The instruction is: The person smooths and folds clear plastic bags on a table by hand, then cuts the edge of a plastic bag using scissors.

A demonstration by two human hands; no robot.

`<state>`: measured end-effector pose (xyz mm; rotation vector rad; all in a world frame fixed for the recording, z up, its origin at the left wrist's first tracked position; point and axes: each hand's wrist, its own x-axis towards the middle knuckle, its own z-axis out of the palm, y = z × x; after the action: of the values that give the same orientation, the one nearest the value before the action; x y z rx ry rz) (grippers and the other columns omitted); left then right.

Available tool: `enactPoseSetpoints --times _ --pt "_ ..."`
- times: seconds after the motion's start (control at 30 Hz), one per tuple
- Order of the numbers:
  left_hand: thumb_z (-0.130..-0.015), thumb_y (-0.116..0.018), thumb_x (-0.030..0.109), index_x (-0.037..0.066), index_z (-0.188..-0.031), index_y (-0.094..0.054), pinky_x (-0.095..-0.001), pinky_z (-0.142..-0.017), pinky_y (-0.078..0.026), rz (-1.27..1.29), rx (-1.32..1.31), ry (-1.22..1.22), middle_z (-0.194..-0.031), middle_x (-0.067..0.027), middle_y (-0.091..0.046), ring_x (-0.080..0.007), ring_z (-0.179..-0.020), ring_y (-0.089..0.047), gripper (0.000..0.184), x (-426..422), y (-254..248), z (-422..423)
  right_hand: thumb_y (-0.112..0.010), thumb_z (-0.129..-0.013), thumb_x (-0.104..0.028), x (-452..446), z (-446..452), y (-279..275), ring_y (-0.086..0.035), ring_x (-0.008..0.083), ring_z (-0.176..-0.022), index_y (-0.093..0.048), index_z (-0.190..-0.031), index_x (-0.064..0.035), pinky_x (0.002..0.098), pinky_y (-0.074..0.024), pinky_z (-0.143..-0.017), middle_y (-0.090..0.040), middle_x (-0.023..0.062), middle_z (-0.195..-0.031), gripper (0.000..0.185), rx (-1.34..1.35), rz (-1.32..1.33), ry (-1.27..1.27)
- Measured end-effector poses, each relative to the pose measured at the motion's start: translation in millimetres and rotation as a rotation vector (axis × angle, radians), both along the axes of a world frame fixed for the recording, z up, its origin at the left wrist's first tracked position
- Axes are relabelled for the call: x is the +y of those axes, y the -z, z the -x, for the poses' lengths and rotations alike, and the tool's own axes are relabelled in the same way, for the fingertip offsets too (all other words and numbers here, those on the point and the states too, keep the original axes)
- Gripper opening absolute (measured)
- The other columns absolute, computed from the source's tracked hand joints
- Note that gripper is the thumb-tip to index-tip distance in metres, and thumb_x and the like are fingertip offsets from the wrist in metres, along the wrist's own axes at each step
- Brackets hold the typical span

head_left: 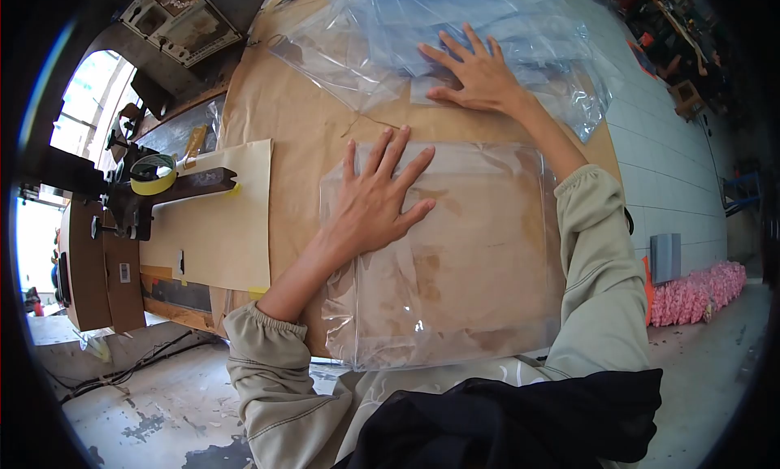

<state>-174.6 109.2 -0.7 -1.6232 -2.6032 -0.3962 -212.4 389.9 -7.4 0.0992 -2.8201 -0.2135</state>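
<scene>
My left hand (378,197) lies flat with spread fingers on a clear plastic sleeve (479,266), near its upper left corner. The sleeve rests on brown paper at the table's near side, and brownish patches show through it. Farther off, my right hand (479,75) is spread over a heap of bluish clear plastic sheets (520,22), palm down. Neither hand grips anything. Loose, crumpled clear plastic (341,59) stretches left from the heap.
Brown paper (284,116) covers the table. On the left, a dark metal clamp-like fixture (191,183) carries a roll of yellow tape (153,183) above a cardboard sheet (219,242). A cardboard box (110,266) stands beyond. Pink fluffy material (699,294) lies on the floor at right.
</scene>
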Motion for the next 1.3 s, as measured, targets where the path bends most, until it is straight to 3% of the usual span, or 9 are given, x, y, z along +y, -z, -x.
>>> enactPoseSetpoints --times 0.2,0.3,0.4,0.6,0.73,0.87,1.0,1.1,1.3 --pt "-0.090 -0.048 0.050 0.020 -0.141 -0.040 -0.0625 -0.108 -0.013 -0.057 0.018 -0.013 -0.149 -0.0164 -0.029 -0.0328 -0.139 -0.024 0.060 7.1 1.8 8.5 -0.049 -0.091 -0.052 -9.7 18.1 -10.0 -0.020 0.0369 -0.141 -0.034 -0.145 -0.0287 0.0525 -0.0225 -0.111 -0.032 0.0096 -0.150 0.060 -0.068 0.098 -0.119" --pt "-0.090 -0.048 0.050 0.021 -0.141 -0.040 -0.0617 -0.108 -0.013 -0.064 0.014 -0.019 -0.149 -0.0159 -0.029 -0.0327 -0.140 -0.024 0.060 6.0 1.4 9.8 -0.059 -0.089 -0.025 6.6 24.0 -13.5 -0.039 0.0327 -0.132 -0.054 -0.128 -0.0149 0.0415 -0.0359 -0.105 -0.051 0.0109 -0.135 0.041 0.045 0.257 -0.367" --pt "-0.090 -0.048 0.051 0.022 -0.142 -0.039 -0.0607 -0.109 -0.012 -0.052 0.010 -0.038 -0.150 -0.0151 -0.028 -0.0321 -0.140 -0.022 0.061 4.3 2.8 10.3 -0.062 -0.082 -0.006 -4.0 10.3 -20.5 -0.055 0.0270 -0.113 -0.061 -0.102 -0.0059 0.0364 -0.0448 -0.092 -0.063 0.0070 -0.108 0.021 0.208 0.137 -0.200" --pt "-0.089 -0.048 0.051 0.023 -0.144 -0.036 -0.0601 -0.110 -0.011 -0.034 0.024 -0.045 -0.152 -0.0146 -0.025 -0.0316 -0.141 -0.020 0.063 3.1 5.2 11.7 -0.057 -0.076 -0.004 -23.9 -11.3 -41.7 -0.062 0.0232 -0.091 -0.060 -0.096 -0.0070 0.0371 -0.0492 -0.077 -0.065 0.0034 -0.096 0.021 0.547 0.162 -0.342" --pt "-0.089 -0.052 0.047 0.016 -0.140 -0.041 -0.0606 -0.110 -0.010 -0.198 -0.157 -0.034 -0.149 -0.0175 -0.029 -0.0321 -0.139 -0.025 0.061 1.2 9.6 12.8 -0.061 -0.072 -0.009 -74.0 -101.0 -78.0 -0.064 0.0217 -0.082 -0.061 -0.088 -0.0090 0.0325 -0.0511 -0.066 -0.064 0.0036 -0.091 0.016 0.406 0.107 -0.484" --pt "-0.088 -0.057 0.041 0.005 -0.136 -0.045 -0.0620 -0.109 -0.011 -0.126 0.045 -0.162 -0.145 -0.0213 -0.034 -0.0319 -0.139 -0.027 0.061 -2.1 13.3 19.8 -0.063 -0.071 -0.013 -111.5 -187.1 -72.5 -0.064 0.0216 -0.091 -0.060 -0.082 -0.0084 0.0313 -0.0529 -0.070 -0.064 0.0077 -0.097 0.012 0.195 0.026 -0.562" --pt "-0.088 -0.057 0.031 0.000 -0.130 -0.049 -0.0648 -0.108 -0.014 -0.133 0.193 -0.159 -0.141 -0.0236 -0.039 -0.0331 -0.135 -0.034 0.052 -28.4 11.7 41.8 -0.066 -0.076 -0.016 -115.5 -222.9 -49.6 -0.063 0.0229 -0.094 -0.062 -0.086 -0.0068 0.0335 -0.0525 -0.077 -0.065 0.0091 -0.104 0.014 -0.025 0.338 -0.659" --pt "-0.089 -0.057 0.029 0.000 -0.128 -0.050 -0.0594 -0.106 -0.027 -0.200 0.312 -0.205 -0.133 -0.0236 -0.048 -0.0352 -0.126 -0.046 0.049 -38.9 -1.9 53.1 -0.067 -0.079 -0.017 -106.0 -231.3 -57.5 -0.063 0.0242 -0.096 -0.063 -0.091 -0.0058 0.0361 -0.0517 -0.081 -0.065 0.0102 -0.107 0.017 -0.012 0.492 -0.569" --pt "-0.097 -0.049 0.019 0.000 -0.128 -0.047 -0.0401 -0.083 -0.051 -0.546 -0.806 -0.389 -0.115 -0.0167 -0.063 -0.0238 -0.095 -0.066 0.037 -38.3 -5.7 70.9 -0.066 -0.086 -0.022 -22.7 -196.4 -74.6 -0.062 0.0289 -0.097 -0.060 -0.109 0.0011 0.0360 -0.0503 -0.081 -0.063 0.0153 -0.109 0.034 0.159 0.837 0.186"
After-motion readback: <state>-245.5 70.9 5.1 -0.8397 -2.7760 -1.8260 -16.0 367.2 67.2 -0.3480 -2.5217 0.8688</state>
